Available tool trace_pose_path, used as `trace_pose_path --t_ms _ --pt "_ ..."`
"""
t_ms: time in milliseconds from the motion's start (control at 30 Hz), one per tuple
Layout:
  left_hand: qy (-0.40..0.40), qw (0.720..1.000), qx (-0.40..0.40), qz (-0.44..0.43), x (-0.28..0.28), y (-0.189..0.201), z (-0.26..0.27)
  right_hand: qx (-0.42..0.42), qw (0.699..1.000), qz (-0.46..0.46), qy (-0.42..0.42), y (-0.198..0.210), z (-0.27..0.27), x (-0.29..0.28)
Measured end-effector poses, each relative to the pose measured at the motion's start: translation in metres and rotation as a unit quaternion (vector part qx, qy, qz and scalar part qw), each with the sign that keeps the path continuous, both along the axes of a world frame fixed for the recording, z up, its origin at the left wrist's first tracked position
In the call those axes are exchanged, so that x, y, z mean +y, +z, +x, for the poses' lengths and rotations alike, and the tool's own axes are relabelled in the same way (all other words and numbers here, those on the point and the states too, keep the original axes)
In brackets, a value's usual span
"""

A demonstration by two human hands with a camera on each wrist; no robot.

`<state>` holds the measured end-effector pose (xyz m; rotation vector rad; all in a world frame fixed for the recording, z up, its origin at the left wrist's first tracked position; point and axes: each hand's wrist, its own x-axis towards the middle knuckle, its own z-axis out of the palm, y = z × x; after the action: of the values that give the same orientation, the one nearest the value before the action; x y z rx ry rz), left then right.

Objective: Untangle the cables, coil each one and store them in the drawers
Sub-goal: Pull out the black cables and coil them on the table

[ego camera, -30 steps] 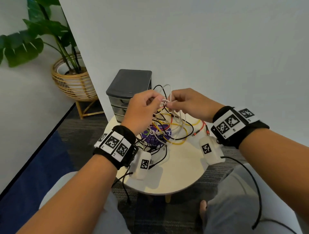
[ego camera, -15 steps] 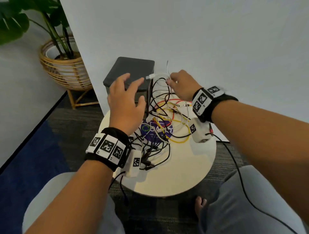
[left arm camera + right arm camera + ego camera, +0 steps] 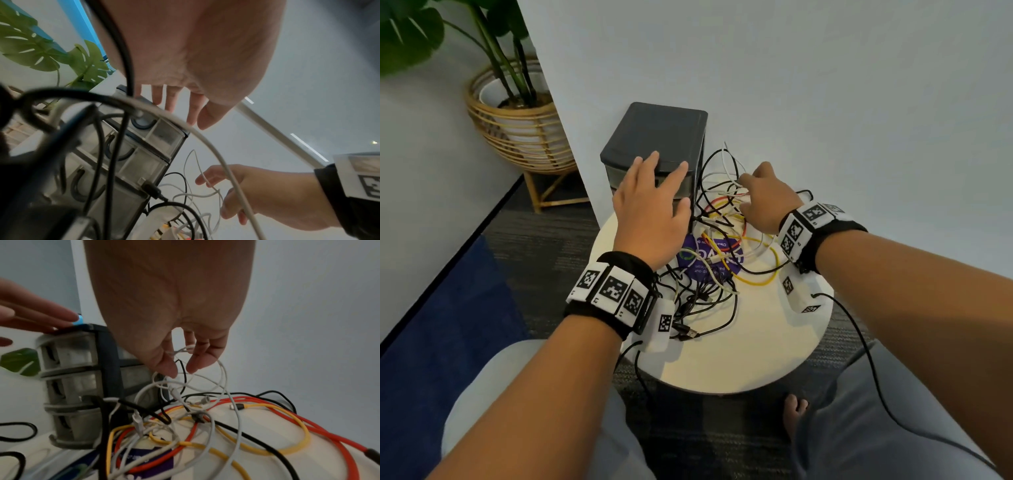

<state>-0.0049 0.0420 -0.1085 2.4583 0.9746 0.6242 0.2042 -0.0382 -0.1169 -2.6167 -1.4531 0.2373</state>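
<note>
round table, white wall | cables between hands | left hand flat on drawers | right hand pinching white cable

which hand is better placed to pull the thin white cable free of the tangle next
Right. The right hand already has its fingers around a loop of the white cable above the tangle. The left hand lies flat and open on the drawer unit, holding nothing.

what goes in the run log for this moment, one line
left hand: open, fingers on drawer unit top | right hand: pinching thin white cable | cables: tangled on table | drawers: closed
</note>
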Motion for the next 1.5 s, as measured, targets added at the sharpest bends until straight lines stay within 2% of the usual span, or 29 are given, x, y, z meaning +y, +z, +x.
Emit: trace_pose_path --t_ms 233,333,433,500,567,633,667,767,933,1100,1200,1367,1500 --pt "-0.045 0.994 -0.096 -0.028 -0.012 0.009 -0.017 0.036 0.995 0.095 0.019 0.024 -0.007 -0.031" --pt "-0.076 0.993 -0.073 -0.053 -0.015 0.011 -0.028 0.081 0.984 0.160 -0.009 0.029 -0.011 -0.048" --pt "-0.095 0.992 -0.004 -0.088 -0.018 0.005 -0.035 0.134 0.969 0.210 -0.006 0.024 -0.023 -0.064" --pt "-0.085 0.989 0.081 -0.091 -0.023 0.001 -0.037 0.199 0.964 0.174 0.016 0.017 -0.037 -0.074" --pt "-0.061 0.982 0.160 -0.081 -0.030 0.001 -0.037 0.264 0.961 0.061 0.063 0.007 -0.050 -0.081" --pt "-0.039 0.977 0.186 -0.097 -0.035 0.002 -0.038 0.305 0.946 -0.051 0.102 -0.009 -0.062 -0.088" --pt "-0.030 0.975 0.191 -0.111 -0.036 0.001 -0.039 0.303 0.943 -0.078 0.114 -0.018 -0.067 -0.091" --pt "-0.016 0.967 0.209 -0.144 -0.035 -0.002 -0.043 0.278 0.953 -0.030 0.112 -0.042 -0.072 -0.098" --pt "0.012 0.968 0.170 -0.182 -0.029 -0.010 -0.045 0.312 0.942 0.028 0.120 -0.048 -0.069 -0.098" --pt "0.024 0.961 0.205 -0.185 -0.027 -0.012 -0.049 0.339 0.927 -0.005 0.160 -0.037 -0.066 -0.100" --pt "0.037 0.964 0.224 -0.138 -0.027 -0.011 -0.049 0.331 0.929 -0.013 0.162 -0.039 -0.064 -0.102" --pt "0.070 0.979 0.152 -0.115 -0.023 -0.006 -0.054 0.362 0.924 0.038 0.115 -0.030 -0.060 -0.103" --pt "0.096 0.987 0.076 -0.105 -0.019 -0.003 -0.056 0.353 0.930 0.043 0.095 -0.030 -0.060 -0.103"
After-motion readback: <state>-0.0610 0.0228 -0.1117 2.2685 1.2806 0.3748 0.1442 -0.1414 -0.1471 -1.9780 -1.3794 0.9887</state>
